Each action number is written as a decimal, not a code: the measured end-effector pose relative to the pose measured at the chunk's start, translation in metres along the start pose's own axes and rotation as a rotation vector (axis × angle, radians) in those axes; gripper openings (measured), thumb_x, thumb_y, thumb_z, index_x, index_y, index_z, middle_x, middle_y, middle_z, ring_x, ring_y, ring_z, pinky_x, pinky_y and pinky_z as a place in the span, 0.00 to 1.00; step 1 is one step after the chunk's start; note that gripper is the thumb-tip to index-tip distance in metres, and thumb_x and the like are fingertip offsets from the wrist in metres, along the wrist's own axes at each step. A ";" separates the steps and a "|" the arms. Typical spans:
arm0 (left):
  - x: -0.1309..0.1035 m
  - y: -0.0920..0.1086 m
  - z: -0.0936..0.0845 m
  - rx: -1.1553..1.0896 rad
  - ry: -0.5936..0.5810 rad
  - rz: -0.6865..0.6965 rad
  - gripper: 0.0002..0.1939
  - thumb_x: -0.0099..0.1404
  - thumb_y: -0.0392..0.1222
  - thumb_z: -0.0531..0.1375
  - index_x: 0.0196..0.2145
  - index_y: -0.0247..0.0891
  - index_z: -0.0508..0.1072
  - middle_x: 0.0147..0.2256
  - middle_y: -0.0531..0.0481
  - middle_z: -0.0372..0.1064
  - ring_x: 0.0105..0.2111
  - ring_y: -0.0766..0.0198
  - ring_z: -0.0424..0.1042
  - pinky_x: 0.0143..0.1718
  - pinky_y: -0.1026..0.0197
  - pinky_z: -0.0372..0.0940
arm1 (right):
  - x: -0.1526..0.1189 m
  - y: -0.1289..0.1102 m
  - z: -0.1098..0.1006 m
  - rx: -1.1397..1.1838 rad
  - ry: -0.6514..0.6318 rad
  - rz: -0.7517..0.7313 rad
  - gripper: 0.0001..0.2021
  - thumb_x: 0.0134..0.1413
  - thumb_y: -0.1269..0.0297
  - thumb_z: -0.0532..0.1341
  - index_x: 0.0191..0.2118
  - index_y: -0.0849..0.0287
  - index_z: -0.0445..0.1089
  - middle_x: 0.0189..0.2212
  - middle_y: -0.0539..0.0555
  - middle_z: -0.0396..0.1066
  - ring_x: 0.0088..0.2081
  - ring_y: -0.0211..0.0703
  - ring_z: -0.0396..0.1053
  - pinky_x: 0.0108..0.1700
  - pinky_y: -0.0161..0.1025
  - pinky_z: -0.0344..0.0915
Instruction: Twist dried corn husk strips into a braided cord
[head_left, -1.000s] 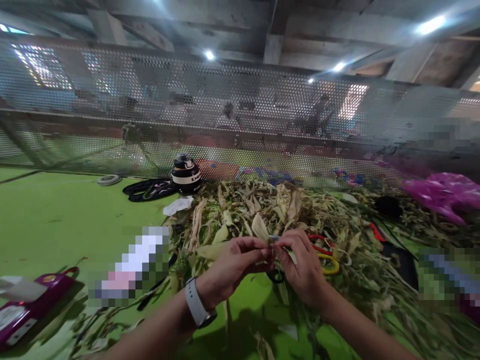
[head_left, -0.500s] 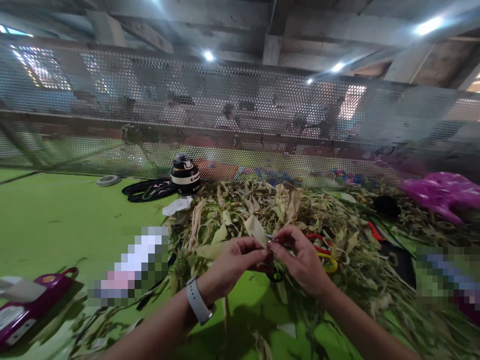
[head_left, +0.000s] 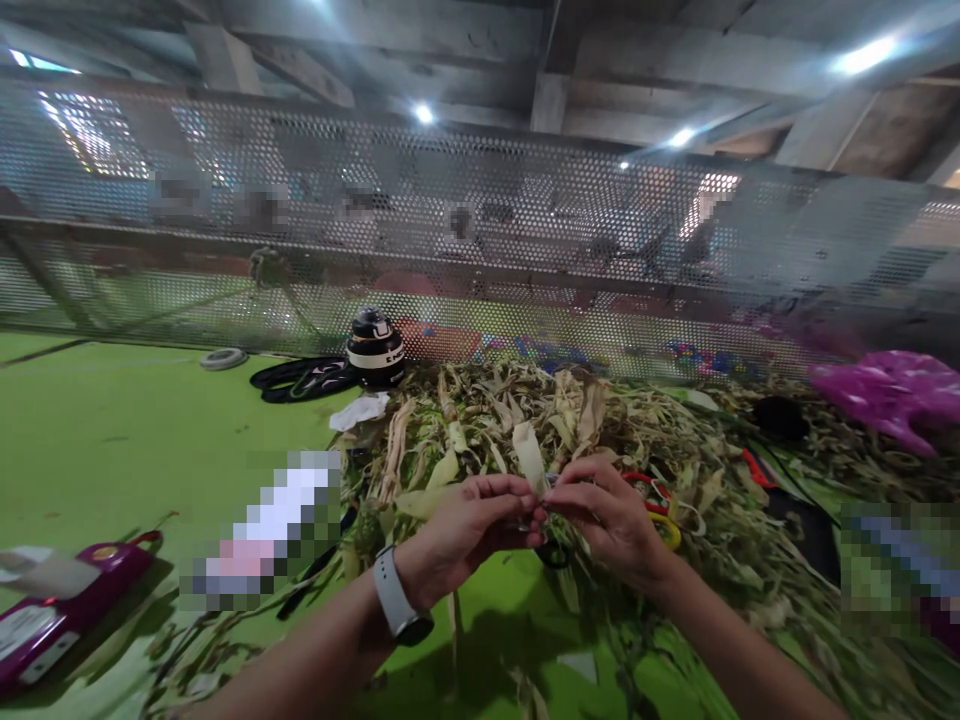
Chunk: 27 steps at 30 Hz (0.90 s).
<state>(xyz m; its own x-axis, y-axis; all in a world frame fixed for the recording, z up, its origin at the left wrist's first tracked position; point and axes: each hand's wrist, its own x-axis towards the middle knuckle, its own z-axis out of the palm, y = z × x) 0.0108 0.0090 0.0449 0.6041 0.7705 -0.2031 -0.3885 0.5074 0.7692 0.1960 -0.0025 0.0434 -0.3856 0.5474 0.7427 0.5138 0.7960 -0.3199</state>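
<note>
A pale strip of dried husk [head_left: 529,455] stands up between my hands, its lower end pinched at the fingertips. My left hand [head_left: 480,525], with a light watch on the wrist, is closed on that strip. The fingers of my right hand [head_left: 611,515] press together at the base of the strip; whatever small piece they hold is hidden. Behind and around both hands lies a heap of dry husks [head_left: 495,400]. Red-handled scissors [head_left: 651,487] and a yellow handle [head_left: 667,532] lie just beyond my right hand.
A black jar [head_left: 375,350], a black pouch [head_left: 304,378], a roll of tape [head_left: 223,358] and a white tissue [head_left: 360,411] lie at the back left. A purple device [head_left: 82,600] sits at the left front. A pink plastic bag [head_left: 892,395] rests at the right, before a perforated metal screen [head_left: 480,260].
The husk strip has turned more upright. My left fingers have curled differently beneath it, and my right hand has shifted slightly right and down.
</note>
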 end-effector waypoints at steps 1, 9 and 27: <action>0.000 -0.001 0.001 -0.013 -0.008 -0.006 0.07 0.48 0.36 0.66 0.25 0.32 0.72 0.24 0.49 0.70 0.24 0.68 0.68 0.32 0.63 0.66 | -0.001 0.000 0.000 -0.020 0.005 -0.008 0.09 0.53 0.71 0.58 0.38 0.50 0.71 0.31 0.52 0.66 0.33 0.40 0.65 0.34 0.38 0.66; -0.005 -0.004 0.006 -0.108 -0.003 -0.022 0.04 0.50 0.34 0.63 0.24 0.34 0.70 0.23 0.52 0.66 0.26 0.67 0.66 0.32 0.61 0.66 | -0.004 -0.002 -0.001 -0.102 -0.018 -0.036 0.09 0.53 0.71 0.59 0.38 0.50 0.69 0.32 0.52 0.67 0.34 0.41 0.64 0.36 0.39 0.64; -0.006 -0.040 0.022 -0.302 0.194 0.266 0.04 0.51 0.38 0.65 0.25 0.35 0.76 0.30 0.51 0.73 0.34 0.65 0.69 0.39 0.61 0.65 | -0.007 -0.026 0.019 0.055 0.164 0.266 0.05 0.54 0.74 0.54 0.33 0.57 0.62 0.34 0.54 0.61 0.39 0.42 0.62 0.40 0.40 0.62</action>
<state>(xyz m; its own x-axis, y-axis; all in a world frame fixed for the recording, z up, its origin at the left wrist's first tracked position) 0.0382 -0.0244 0.0292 0.3256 0.9328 -0.1544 -0.7157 0.3498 0.6044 0.1708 -0.0220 0.0357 -0.1118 0.6930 0.7122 0.5365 0.6454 -0.5438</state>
